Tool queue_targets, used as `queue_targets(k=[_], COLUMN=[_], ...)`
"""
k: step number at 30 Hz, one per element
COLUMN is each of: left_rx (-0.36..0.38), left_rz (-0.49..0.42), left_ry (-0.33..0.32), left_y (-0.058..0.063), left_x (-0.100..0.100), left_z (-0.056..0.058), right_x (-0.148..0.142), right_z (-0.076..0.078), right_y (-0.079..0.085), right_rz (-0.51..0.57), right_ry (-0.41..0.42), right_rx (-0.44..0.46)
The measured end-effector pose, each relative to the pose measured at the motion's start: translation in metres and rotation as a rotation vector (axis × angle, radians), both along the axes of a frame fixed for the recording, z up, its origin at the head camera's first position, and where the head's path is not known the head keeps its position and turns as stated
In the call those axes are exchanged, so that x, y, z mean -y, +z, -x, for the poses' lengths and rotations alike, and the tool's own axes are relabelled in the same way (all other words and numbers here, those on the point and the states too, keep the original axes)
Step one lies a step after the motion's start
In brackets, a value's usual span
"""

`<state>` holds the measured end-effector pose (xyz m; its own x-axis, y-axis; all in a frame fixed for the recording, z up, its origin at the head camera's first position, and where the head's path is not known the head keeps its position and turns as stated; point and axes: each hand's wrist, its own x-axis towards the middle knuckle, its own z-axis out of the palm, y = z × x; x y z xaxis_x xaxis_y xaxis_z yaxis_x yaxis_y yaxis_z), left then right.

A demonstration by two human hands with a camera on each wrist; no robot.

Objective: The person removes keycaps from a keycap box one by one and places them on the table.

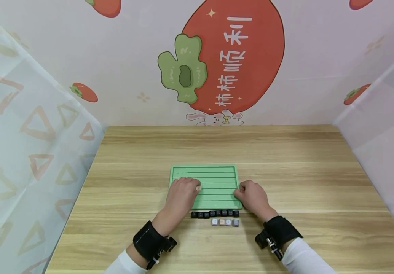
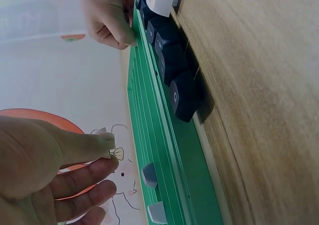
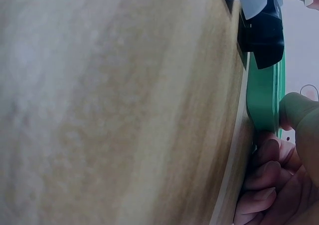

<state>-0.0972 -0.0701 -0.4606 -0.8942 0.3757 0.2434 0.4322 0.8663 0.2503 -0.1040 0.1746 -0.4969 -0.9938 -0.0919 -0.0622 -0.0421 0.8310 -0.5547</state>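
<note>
My left hand (image 1: 182,192) is over the left half of a green ridged board (image 1: 217,185). Between its thumb and index finger it pinches a small pale keycap (image 1: 198,188); the other fingers spread loosely in the left wrist view. My right hand (image 1: 253,196) grips the board's right edge, thumb on top and fingers curled against the side, as the right wrist view shows. A grey keycap (image 2: 149,175) and a white keycap (image 2: 157,212) sit on the board in the left wrist view; from the head view, my left hand hides them.
Along the board's near edge runs a row of several black keycaps (image 1: 218,213). Nearer me lies a short row of white, beige and grey keycaps (image 1: 228,222). All of it is on a wooden table (image 1: 286,152), with printed cloth walls (image 1: 125,76) behind and at both sides.
</note>
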Motion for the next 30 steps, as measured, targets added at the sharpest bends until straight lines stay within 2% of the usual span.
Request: queue_targets(k=[16, 30], left_rx=[-0.039, -0.089], left_rz=[-0.011, -0.003], left_ry=[-0.041, -0.074], left_y=[-0.002, -0.010], left_x=[0.001, 0.003], left_z=[-0.011, -0.024], right_x=[0.000, -0.001], right_z=[0.001, 0.001], right_y=[-0.001, -0.002], right_rz=[-0.006, -0.010], right_ry=[-0.002, 0.002], right_rx=[0.008, 0.006])
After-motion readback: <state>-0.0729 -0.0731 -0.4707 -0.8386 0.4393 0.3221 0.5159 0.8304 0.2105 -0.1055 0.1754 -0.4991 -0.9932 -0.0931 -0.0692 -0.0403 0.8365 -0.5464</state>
